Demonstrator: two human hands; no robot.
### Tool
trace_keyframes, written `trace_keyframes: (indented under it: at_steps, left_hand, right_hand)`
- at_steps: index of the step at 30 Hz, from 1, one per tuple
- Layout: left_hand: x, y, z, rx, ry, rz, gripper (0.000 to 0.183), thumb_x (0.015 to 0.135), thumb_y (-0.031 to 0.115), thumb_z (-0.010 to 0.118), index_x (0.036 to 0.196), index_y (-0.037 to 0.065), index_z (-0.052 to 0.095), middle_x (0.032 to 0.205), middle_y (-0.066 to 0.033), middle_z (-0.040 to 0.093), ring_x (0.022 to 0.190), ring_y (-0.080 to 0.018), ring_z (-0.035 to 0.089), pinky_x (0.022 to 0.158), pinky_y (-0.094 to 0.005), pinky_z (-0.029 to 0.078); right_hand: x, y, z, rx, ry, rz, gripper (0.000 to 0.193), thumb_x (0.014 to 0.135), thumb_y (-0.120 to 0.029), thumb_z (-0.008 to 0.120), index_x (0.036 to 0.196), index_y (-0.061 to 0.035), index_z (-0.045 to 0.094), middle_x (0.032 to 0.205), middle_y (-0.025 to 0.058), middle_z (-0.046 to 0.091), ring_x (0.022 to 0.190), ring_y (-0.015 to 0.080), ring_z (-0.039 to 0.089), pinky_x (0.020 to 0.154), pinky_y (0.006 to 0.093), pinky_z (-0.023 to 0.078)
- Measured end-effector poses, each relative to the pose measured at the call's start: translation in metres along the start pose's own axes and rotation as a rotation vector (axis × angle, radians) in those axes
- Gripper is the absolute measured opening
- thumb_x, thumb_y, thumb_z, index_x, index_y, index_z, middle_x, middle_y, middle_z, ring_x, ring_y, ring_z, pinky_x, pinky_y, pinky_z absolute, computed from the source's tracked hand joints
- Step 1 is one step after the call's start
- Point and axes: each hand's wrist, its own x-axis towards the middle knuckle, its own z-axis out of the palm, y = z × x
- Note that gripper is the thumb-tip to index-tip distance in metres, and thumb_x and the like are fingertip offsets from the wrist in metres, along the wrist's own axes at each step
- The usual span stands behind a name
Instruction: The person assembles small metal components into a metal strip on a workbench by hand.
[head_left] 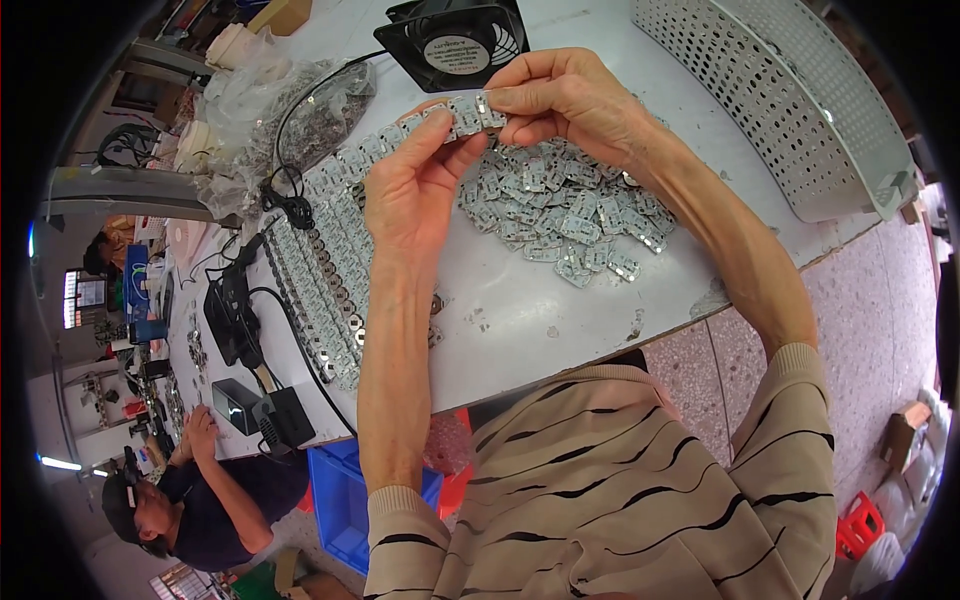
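Up over the table's middle, left hand (410, 190) and right hand (565, 95) each pinch the strip of small boards (465, 112), lifted clear of the loose pile (560, 215) for bending

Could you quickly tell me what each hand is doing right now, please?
Left hand: closed on one end of the strip of small metal parts.
Right hand: pinching the strip's other end.

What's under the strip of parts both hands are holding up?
Under the strip of small metal parts, pinched by the left hand and right hand, lies a loose pile of like parts on the white table. The hands cover part of the pile.
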Motion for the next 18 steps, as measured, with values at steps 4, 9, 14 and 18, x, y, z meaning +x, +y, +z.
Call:
trace_keyframes:
  at_steps: [4,9,14,18]
  left_hand:
    - [0.000,-0.002,0.003,0.124,0.002,0.043,0.019,0.079,0.002,0.058,0.096,-0.006,0.056,0.090,-0.0127,0.061,0.079,-0.0190,0.060,0.071,-0.0306,0.054]
    - [0.002,-0.007,0.002,0.191,-0.002,0.083,0.019,0.079,0.002,0.059,0.096,-0.005,0.056,0.090,-0.0126,0.061,0.080,-0.0183,0.060,0.070,-0.0305,0.053]
    - [0.004,-0.009,0.003,0.282,-0.002,0.139,0.020,0.077,0.002,0.060,0.095,-0.005,0.057,0.088,-0.0125,0.061,0.077,-0.0181,0.060,0.069,-0.0305,0.053]
    - [0.012,-0.010,0.000,0.415,0.008,0.235,0.017,0.076,0.000,0.061,0.092,-0.004,0.058,0.086,-0.0111,0.061,0.075,-0.0176,0.060,0.068,-0.0313,0.053]
  right_hand:
    - [0.004,-0.002,-0.008,-0.103,0.035,0.012,0.017,0.078,-0.009,0.062,0.088,0.0039,0.059,0.075,0.0080,0.061,0.059,0.0094,0.061,0.053,0.0150,0.051]
    - [0.005,0.002,-0.009,-0.021,0.021,0.088,0.013,0.073,-0.002,0.061,0.083,0.0068,0.061,0.072,0.0126,0.062,0.058,0.0128,0.062,0.052,0.0169,0.053]
    - [0.011,0.008,-0.014,-0.031,-0.001,0.128,0.014,0.075,-0.003,0.061,0.085,0.0058,0.060,0.071,0.0100,0.061,0.057,0.0106,0.061,0.051,0.0152,0.051]
    - [0.019,0.009,-0.013,-0.044,-0.001,0.176,0.014,0.077,-0.004,0.059,0.087,0.0055,0.059,0.069,0.0086,0.061,0.056,0.0091,0.060,0.051,0.0141,0.050]
